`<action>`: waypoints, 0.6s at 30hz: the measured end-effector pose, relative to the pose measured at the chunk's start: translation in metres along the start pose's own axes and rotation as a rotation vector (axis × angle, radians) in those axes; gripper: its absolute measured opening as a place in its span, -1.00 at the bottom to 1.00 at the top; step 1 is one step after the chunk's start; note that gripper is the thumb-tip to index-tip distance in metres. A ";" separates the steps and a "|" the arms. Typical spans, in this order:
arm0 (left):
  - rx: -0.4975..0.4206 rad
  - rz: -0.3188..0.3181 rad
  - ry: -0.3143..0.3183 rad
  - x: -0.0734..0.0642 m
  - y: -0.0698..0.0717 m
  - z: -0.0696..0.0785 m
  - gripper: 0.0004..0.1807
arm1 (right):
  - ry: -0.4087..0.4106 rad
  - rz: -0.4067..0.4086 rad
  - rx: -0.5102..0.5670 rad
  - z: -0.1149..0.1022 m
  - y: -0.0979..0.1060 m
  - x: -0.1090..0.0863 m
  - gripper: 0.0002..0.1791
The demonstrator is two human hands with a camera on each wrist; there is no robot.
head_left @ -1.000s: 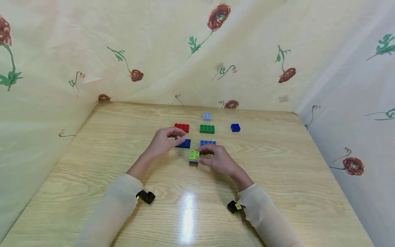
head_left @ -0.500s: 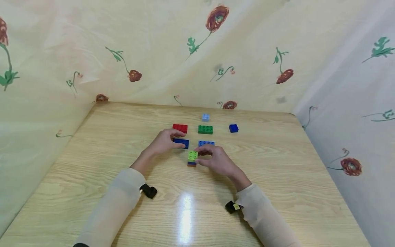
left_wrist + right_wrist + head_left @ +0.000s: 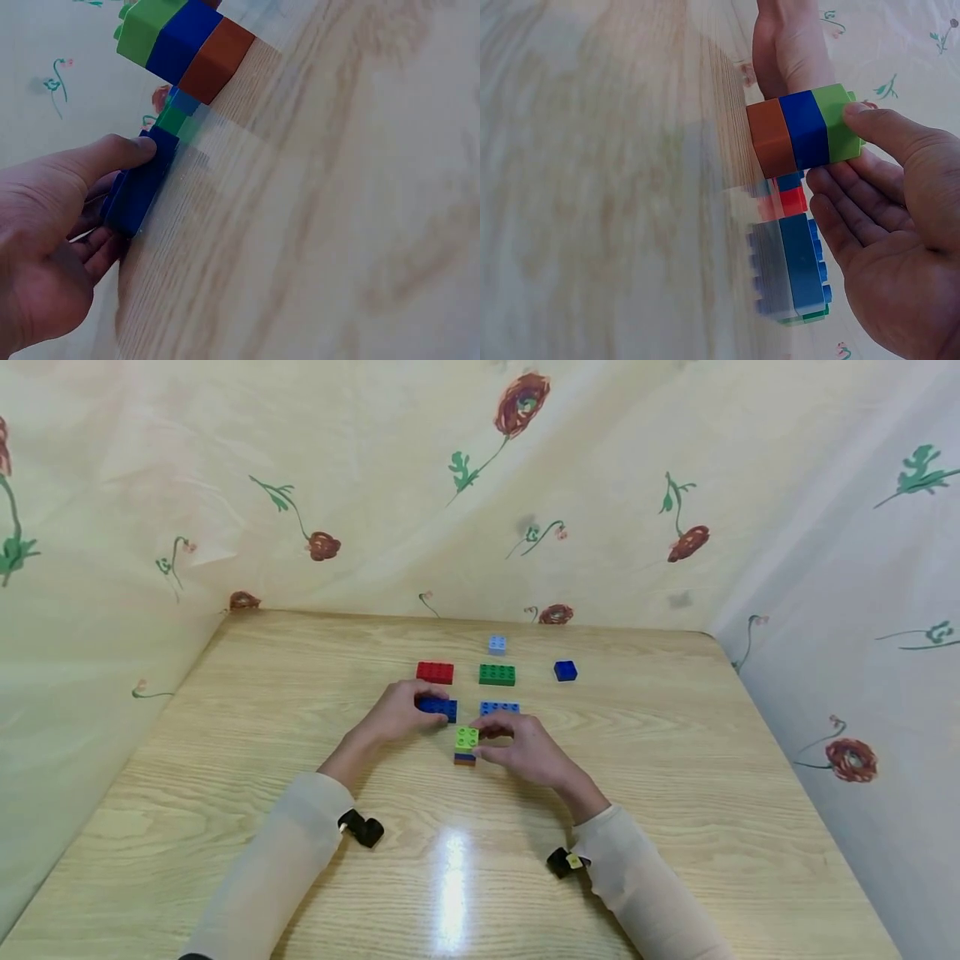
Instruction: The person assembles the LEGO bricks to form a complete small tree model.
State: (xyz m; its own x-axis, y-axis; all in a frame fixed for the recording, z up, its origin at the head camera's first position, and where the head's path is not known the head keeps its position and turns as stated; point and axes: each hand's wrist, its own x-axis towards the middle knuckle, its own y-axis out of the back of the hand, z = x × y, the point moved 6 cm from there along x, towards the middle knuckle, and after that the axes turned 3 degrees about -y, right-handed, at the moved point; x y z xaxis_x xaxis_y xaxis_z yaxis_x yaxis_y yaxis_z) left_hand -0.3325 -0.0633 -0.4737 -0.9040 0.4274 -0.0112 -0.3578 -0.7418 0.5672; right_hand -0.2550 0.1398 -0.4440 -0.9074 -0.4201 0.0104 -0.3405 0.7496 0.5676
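The left hand [image 3: 396, 709] pinches the dark blue brick [image 3: 441, 707] on the table [image 3: 637, 777], apparently securing it; right and nearer, the three-brick stack [image 3: 467, 741] is pinched by the right hand [image 3: 525, 749]. Lifting the brick would call for a firm hold.

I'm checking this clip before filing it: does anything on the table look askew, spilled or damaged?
Nothing stands out. The three-brick stack at the right hand looks evenly aligned, and the red brick and green brick lie flat, with no visible damage.
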 end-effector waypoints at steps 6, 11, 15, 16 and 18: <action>-0.022 0.018 -0.026 -0.009 0.005 0.004 -0.58 | 0.003 -0.003 -0.008 0.000 -0.001 0.000 -0.67; -0.045 0.034 -0.054 -0.023 0.012 0.010 -0.57 | 0.003 -0.005 -0.011 0.001 -0.003 0.001 -0.67; -0.070 0.040 -0.075 -0.033 0.017 0.017 -0.60 | 0.007 -0.009 -0.005 0.001 -0.002 0.001 -0.67; -0.075 0.038 -0.090 -0.034 0.018 0.020 -0.61 | 0.004 -0.009 -0.005 0.001 -0.002 0.001 -0.67; -0.075 0.023 -0.123 -0.037 0.018 0.026 -0.60 | 0.004 -0.009 -0.002 0.001 -0.001 0.001 -0.66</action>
State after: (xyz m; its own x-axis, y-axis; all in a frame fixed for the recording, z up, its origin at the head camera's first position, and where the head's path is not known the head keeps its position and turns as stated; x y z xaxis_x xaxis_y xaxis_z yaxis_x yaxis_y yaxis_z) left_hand -0.2996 -0.0788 -0.4412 -0.8782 0.4666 0.1049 -0.3579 -0.7867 0.5030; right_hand -0.2557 0.1395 -0.4450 -0.9036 -0.4283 0.0085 -0.3477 0.7449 0.5695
